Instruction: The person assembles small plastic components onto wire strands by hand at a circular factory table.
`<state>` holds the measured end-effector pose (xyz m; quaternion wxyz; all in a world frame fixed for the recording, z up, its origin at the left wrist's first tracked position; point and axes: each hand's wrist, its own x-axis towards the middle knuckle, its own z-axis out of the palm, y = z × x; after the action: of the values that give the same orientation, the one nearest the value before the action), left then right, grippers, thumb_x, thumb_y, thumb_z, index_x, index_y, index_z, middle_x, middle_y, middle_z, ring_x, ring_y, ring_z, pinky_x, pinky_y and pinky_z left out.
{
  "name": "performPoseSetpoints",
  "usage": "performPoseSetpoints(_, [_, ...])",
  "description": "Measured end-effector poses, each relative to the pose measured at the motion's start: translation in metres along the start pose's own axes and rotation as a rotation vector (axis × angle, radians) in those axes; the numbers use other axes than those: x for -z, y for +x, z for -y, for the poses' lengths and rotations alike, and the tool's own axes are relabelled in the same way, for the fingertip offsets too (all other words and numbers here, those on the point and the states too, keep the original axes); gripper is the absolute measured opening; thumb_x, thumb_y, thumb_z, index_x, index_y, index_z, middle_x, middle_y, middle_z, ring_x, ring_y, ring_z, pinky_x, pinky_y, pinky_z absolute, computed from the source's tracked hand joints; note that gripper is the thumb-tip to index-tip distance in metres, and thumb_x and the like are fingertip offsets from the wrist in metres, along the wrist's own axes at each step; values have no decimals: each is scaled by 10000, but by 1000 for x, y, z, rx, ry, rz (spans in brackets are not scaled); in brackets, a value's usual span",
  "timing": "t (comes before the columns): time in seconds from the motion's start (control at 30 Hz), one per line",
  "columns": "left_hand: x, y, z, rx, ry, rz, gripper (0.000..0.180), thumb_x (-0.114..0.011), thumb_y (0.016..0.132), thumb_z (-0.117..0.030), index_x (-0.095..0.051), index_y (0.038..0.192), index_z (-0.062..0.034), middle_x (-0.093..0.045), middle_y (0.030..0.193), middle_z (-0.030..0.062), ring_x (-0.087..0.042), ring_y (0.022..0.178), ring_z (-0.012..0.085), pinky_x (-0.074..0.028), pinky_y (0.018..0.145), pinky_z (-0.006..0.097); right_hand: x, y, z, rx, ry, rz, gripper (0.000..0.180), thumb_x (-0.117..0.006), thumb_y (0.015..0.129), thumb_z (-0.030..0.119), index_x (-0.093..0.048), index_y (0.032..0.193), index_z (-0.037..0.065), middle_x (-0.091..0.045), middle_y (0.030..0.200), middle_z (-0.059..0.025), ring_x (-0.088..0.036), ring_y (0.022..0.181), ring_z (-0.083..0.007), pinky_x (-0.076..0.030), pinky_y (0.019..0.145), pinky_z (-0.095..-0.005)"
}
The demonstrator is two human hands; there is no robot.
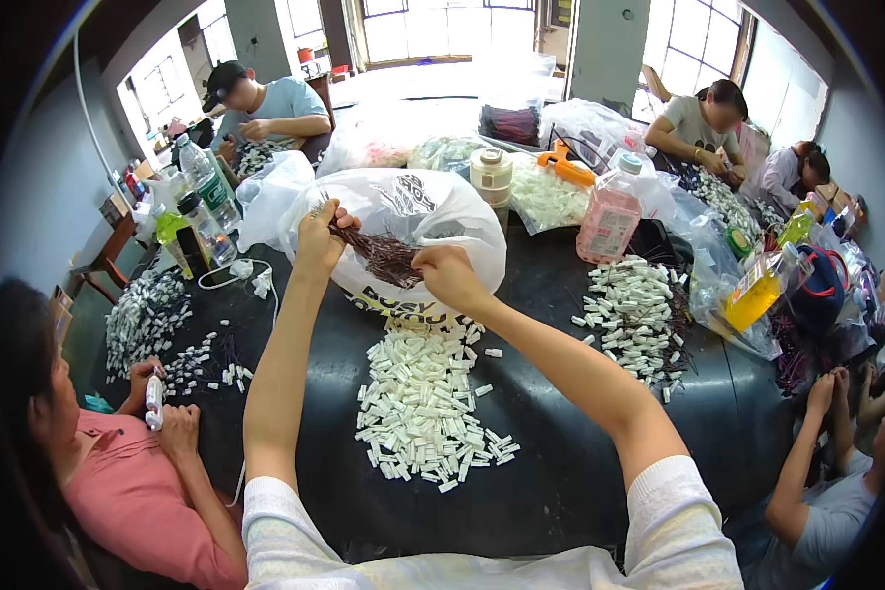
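Pale knitted sleeves [674, 521] at the lower edge belong to the person at a black table [560, 472]. Between the forearms lies a heap of small white plastic pieces [423, 413]. Beyond it, both hands reach into a white plastic bag [442, 211]: the left hand [317, 241] and the right hand [449, 275] are each clenched on one bundle of dark thin wires [383, 258] stretched between them at the bag's mouth. A pink bottle [610, 216] stands to the right, and a second white heap [634, 315] lies near it.
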<state>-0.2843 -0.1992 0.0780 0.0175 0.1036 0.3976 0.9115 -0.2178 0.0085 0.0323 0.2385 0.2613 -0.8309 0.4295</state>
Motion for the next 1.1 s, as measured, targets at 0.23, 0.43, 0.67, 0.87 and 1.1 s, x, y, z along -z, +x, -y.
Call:
performPoseSetpoints(0.23, [14, -12, -16, 8, -169, -134, 116, -389, 935, -108, -412, 937, 6, -400, 706, 45, -398, 582, 143, -419, 745, 402, 7, 2, 18, -608, 389, -42, 178, -474, 672, -74, -589, 803, -110, -606, 734, -141, -617, 652, -216, -532, 636, -279])
performPoseSetpoints(0.43, [21, -18, -12, 23, -246, -175, 113, -369, 941, -114, -393, 909, -9, -369, 687, 36, -388, 582, 150, -410, 755, 421, -9, -7, 21, -765, 771, 19, 337, -572, 695, -10, -541, 1007, -131, -609, 813, -152, -620, 656, -186, -531, 553, -258])
performPoseSetpoints(0.67, [28, -19, -4, 43, -322, -127, 116, -375, 938, -119, -399, 892, -16, -363, 670, 33, -388, 586, 152, -411, 763, 421, -30, -7, 29, -643, 594, 259, 272, -688, 700, 138, -633, 901, -36, -626, 711, -93, -532, 483, -86, -384, 366, -206])
performPoseSetpoints(0.87, [22, -22, -3, 81, -346, -99, 132, -392, 934, -137, -404, 887, -14, -371, 672, 35, -396, 595, 153, -417, 772, 412, -8, 13, 31, -451, 285, 56, 146, -640, 680, 161, -668, 670, 18, -602, 526, -98, -573, 483, -161, -470, 511, -311])
performPoseSetpoints(1.1, [3, -29, 6, 151, -114, 74, 151, -421, 924, -131, -458, 904, 14, -503, 723, 83, -528, 680, 207, -450, 715, 425, 31, 90, 106, 137, -467, 246, 146, -630, 606, 132, -651, 682, 10, -629, 729, -191, -624, 671, -323, -493, 615, -396])
